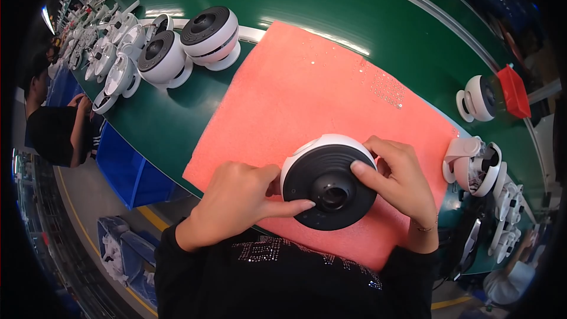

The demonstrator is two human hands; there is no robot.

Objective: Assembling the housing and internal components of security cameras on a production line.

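Both my hands hold a ball-shaped camera [313,168] with a white shell, a ringed black face and a round dark lens, turned up toward me. Around its left side closes my left hand [233,201], the thumb lying along the black face below the lens. My right hand [404,180] grips the right rim, its thumb pressed on the face and its fingers bent behind the white edge. Beneath the camera lies a pink foam sheet [283,94] with small clear studs in its upper right part. The camera's back is hidden.
Two similar cameras [215,38] stand at the back left, beside several open white housings [121,74]. At right are another camera [479,97], a red bin [514,91] and a part-built white unit [472,162]. A blue crate [133,168] and a seated person [56,130] are at left.
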